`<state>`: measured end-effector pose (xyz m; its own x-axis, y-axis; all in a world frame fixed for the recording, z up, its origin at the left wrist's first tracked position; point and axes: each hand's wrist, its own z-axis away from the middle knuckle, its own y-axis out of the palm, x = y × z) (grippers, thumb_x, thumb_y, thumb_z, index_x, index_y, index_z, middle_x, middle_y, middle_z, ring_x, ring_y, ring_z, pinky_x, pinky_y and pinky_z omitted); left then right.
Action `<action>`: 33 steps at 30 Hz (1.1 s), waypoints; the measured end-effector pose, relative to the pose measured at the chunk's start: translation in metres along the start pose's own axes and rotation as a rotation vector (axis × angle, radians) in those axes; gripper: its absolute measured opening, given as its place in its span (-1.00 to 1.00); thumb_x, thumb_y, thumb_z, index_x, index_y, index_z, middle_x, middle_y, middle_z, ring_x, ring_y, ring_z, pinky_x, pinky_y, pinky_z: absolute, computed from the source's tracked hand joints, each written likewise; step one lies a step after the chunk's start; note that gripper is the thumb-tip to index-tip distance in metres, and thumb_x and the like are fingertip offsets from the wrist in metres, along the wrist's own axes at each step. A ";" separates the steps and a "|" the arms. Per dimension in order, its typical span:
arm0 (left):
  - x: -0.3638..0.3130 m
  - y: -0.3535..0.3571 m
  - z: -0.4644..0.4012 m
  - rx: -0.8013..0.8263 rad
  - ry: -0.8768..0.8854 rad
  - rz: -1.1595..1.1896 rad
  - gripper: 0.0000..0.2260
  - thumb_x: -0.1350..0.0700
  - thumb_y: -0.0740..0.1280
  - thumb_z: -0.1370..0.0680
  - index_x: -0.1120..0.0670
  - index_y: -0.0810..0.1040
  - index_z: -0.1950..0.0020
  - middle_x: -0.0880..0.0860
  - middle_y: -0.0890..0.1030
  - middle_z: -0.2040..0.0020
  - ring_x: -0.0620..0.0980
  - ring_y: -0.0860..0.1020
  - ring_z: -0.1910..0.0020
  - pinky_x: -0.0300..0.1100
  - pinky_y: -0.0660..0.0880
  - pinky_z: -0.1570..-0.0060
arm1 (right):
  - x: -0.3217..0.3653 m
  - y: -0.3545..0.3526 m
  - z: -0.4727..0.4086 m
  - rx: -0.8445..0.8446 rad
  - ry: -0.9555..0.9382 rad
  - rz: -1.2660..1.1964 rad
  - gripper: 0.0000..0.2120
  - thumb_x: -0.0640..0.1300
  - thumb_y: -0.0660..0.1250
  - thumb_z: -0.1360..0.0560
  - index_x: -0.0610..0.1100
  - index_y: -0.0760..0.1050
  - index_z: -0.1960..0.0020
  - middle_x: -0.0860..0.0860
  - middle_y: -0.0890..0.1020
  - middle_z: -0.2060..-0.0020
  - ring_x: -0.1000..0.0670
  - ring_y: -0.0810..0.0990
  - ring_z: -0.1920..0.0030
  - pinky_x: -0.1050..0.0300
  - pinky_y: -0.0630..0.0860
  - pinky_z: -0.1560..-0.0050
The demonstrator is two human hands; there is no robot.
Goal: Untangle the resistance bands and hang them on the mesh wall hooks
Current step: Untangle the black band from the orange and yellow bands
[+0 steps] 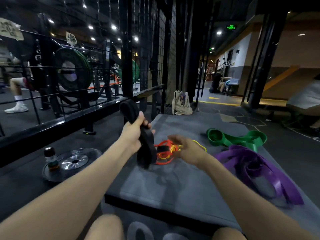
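The grey floor mat (181,191) still carried most bands. My left hand (133,134) clamped the black band (145,149), lifted; my right hand (186,149) hovered half-curled over the orange-yellow tangle (166,153). Green band (239,138) and purple band (263,172) lay apart. I judged nothing hung yet on the mesh wall (159,49).

Grey mat (181,187) — green band (242,138), purple band (263,170), orange-yellow tangle (166,153)

Two bare forearms reach in from the lower corners of the frame, with no sleeves, watch or rings to be seen. The left hand (132,134) and right hand (186,148) wear no gloves. Two bare knees show at the bottom edge, uncovered by any clothing.
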<state>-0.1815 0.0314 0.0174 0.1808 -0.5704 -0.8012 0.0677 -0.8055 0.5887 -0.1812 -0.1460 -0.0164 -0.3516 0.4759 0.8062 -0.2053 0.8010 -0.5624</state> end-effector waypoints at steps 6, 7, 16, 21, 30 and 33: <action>-0.032 0.014 -0.005 0.101 0.037 0.122 -0.71 0.00 0.15 -0.62 0.09 0.40 0.26 -0.04 0.51 0.45 -0.10 0.62 0.35 0.02 0.56 0.09 | -0.011 0.037 -0.027 -0.039 0.060 -0.006 -0.72 -0.25 0.24 -0.54 -0.24 0.43 -0.25 0.04 0.59 0.09 0.15 0.60 0.14 0.37 0.54 0.15; -0.039 0.015 -0.008 0.115 0.054 0.127 -0.71 0.00 0.14 -0.62 0.08 0.41 0.25 -0.04 0.53 0.43 -0.10 0.63 0.32 0.01 0.56 0.09 | -0.018 0.036 -0.035 -0.089 0.056 0.107 -0.77 -0.19 0.26 -0.53 -0.21 0.49 -0.16 -0.07 0.62 0.03 -0.02 0.62 0.03 0.16 0.59 0.04; -0.060 -0.014 -0.037 0.013 0.135 -0.112 -0.77 0.03 0.20 -0.60 0.06 0.47 0.21 -0.09 0.59 0.42 -0.13 0.63 0.28 -0.05 0.51 0.09 | 0.004 -0.060 -0.051 -0.781 0.037 0.277 -0.77 -0.33 0.16 -0.52 -0.24 0.51 -0.11 -0.26 0.60 0.00 -0.27 0.54 -0.05 0.05 0.37 0.13; -0.046 -0.007 -0.044 -0.050 0.097 -0.139 -0.74 0.01 0.23 -0.59 0.08 0.46 0.26 -0.06 0.51 0.44 -0.10 0.57 0.32 -0.07 0.56 0.27 | 0.000 -0.065 -0.046 -0.715 -0.027 0.263 -0.76 -0.38 0.19 -0.47 -0.24 0.52 -0.09 -0.20 0.62 0.04 -0.20 0.56 -0.01 0.20 0.28 0.20; -0.012 0.019 -0.041 0.109 0.023 -0.495 -0.86 0.11 0.32 -0.55 0.11 0.50 0.19 0.05 0.53 0.28 -0.07 0.57 0.27 -0.14 0.53 0.28 | 0.020 -0.053 -0.044 -0.643 -0.162 0.177 -0.86 -0.32 0.31 -0.45 -0.16 0.59 0.05 -0.06 0.56 0.09 0.01 0.54 0.14 0.46 0.36 0.25; -0.003 0.020 -0.034 0.150 -0.043 -0.691 -0.83 0.13 0.32 -0.55 0.15 0.49 0.22 0.08 0.51 0.31 -0.04 0.52 0.36 -0.21 0.49 0.42 | 0.033 -0.055 -0.050 -0.665 -0.128 0.041 -0.89 -0.27 0.34 -0.45 -0.13 0.45 0.21 -0.01 0.51 0.25 0.04 0.46 0.26 0.33 0.32 0.36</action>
<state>-0.1477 0.0227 0.0348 0.1060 0.0756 -0.9915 0.0163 -0.9971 -0.0743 -0.1354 -0.1565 0.0504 -0.4613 0.4966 0.7353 0.4014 0.8558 -0.3262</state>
